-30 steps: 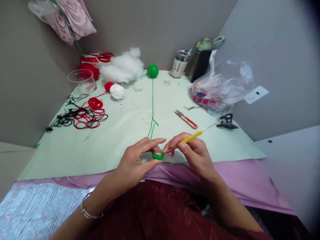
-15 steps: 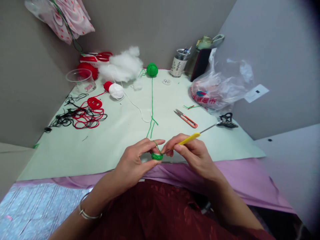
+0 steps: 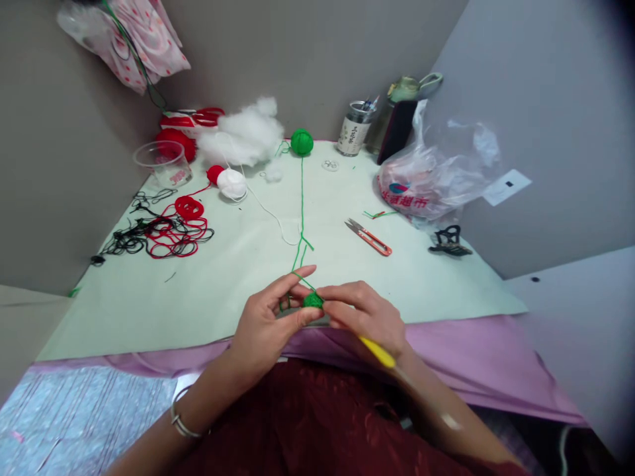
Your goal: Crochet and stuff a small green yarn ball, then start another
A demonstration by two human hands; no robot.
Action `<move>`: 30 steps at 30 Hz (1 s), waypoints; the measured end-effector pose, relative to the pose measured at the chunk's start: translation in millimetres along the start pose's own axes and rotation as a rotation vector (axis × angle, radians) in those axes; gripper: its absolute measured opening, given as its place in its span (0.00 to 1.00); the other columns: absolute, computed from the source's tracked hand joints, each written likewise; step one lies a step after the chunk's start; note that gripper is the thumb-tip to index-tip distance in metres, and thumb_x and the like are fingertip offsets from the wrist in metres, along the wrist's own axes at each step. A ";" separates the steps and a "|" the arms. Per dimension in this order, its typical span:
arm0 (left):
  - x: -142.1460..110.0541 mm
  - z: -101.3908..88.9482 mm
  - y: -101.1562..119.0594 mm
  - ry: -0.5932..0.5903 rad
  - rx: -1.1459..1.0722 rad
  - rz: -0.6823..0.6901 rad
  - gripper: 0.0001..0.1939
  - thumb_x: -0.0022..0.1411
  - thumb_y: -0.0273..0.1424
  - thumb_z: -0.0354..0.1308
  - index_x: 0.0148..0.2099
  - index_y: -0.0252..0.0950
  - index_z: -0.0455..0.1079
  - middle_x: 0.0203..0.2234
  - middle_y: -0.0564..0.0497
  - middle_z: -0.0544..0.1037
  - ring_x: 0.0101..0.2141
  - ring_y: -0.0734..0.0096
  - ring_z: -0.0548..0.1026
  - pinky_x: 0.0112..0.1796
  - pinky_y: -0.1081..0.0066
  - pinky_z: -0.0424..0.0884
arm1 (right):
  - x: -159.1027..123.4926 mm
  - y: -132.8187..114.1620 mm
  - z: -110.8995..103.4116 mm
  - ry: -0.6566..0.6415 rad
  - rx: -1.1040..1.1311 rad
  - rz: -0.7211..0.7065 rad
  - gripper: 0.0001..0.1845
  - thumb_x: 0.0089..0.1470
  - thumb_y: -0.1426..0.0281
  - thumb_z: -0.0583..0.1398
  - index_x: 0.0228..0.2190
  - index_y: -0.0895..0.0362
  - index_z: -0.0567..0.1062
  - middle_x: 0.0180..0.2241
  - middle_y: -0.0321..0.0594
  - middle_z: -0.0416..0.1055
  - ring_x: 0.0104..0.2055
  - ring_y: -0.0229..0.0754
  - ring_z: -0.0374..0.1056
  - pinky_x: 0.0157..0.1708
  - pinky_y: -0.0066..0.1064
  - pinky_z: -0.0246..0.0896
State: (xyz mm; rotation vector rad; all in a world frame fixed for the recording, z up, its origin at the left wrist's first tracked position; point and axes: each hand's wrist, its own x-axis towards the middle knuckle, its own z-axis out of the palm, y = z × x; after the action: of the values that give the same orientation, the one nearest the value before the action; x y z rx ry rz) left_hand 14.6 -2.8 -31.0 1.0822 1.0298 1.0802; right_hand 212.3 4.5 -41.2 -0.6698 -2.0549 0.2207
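Left hand (image 3: 262, 324): pinching the green crochet piece (image 3: 313, 301) between thumb and fingers, carrying a green strand (image 3: 304, 281) over the forefinger.
Right hand (image 3: 374, 317): touching the piece's edge with bunched fingertips, holding the yellow-handled hook (image 3: 379, 352) beneath the palm.
Crochet piece: sitting between both hands, on the near side of the orange snips (image 3: 370, 237), to their left.

Left grip (image 3: 268, 322) pinched, index finger (image 3: 303, 272) extended; right grip (image 3: 370, 317) curled close beside it.

Across my pale-covered table (image 3: 238, 281), a tangle of black and red yarn (image 3: 159, 229) sprawls at left, white stuffing (image 3: 243, 137) and a green yarn ball (image 3: 301, 143) sit at the back, and orange snips (image 3: 373, 240) lie near a bulging plastic bag (image 3: 421, 182).
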 end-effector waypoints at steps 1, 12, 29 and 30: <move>-1.9 2.7 -2.1 0.001 -0.049 0.011 0.27 0.58 0.32 0.73 0.60 0.39 0.78 0.35 0.53 0.81 0.35 0.73 0.78 0.41 0.72 0.76 | -3.4 -0.7 1.7 0.005 -0.049 0.007 0.11 0.66 0.73 0.62 0.48 0.52 0.81 0.45 0.46 0.83 0.45 0.45 0.80 0.43 0.36 0.79; -0.6 6.8 -5.2 -0.163 -0.580 -0.317 0.34 0.50 0.35 0.80 0.60 0.42 0.79 0.37 0.53 0.78 0.39 0.73 0.76 0.45 0.74 0.70 | -11.8 -2.7 7.8 0.190 0.126 0.078 0.25 0.66 0.76 0.63 0.60 0.45 0.78 0.45 0.43 0.82 0.45 0.43 0.80 0.41 0.33 0.79; 5.8 -8.1 -8.1 -0.182 -0.264 -0.116 0.31 0.52 0.29 0.78 0.59 0.43 0.80 0.35 0.52 0.76 0.38 0.72 0.75 0.43 0.72 0.71 | 8.2 -3.4 8.8 0.283 0.809 0.649 0.11 0.65 0.61 0.65 0.35 0.54 0.84 0.29 0.38 0.79 0.26 0.37 0.73 0.27 0.30 0.72; 5.5 -5.6 -9.6 -0.176 -0.274 -0.125 0.32 0.52 0.30 0.78 0.60 0.43 0.79 0.35 0.52 0.77 0.39 0.71 0.76 0.45 0.71 0.71 | 7.8 -5.8 11.3 0.282 0.705 0.581 0.09 0.65 0.63 0.65 0.36 0.53 0.84 0.31 0.39 0.80 0.30 0.39 0.75 0.31 0.31 0.73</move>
State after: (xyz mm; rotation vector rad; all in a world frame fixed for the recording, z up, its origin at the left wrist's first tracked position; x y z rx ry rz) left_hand 11.5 2.2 -41.8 0.8625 0.7730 0.9744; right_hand 197.5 5.0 -39.4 -0.7678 -1.3320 1.0619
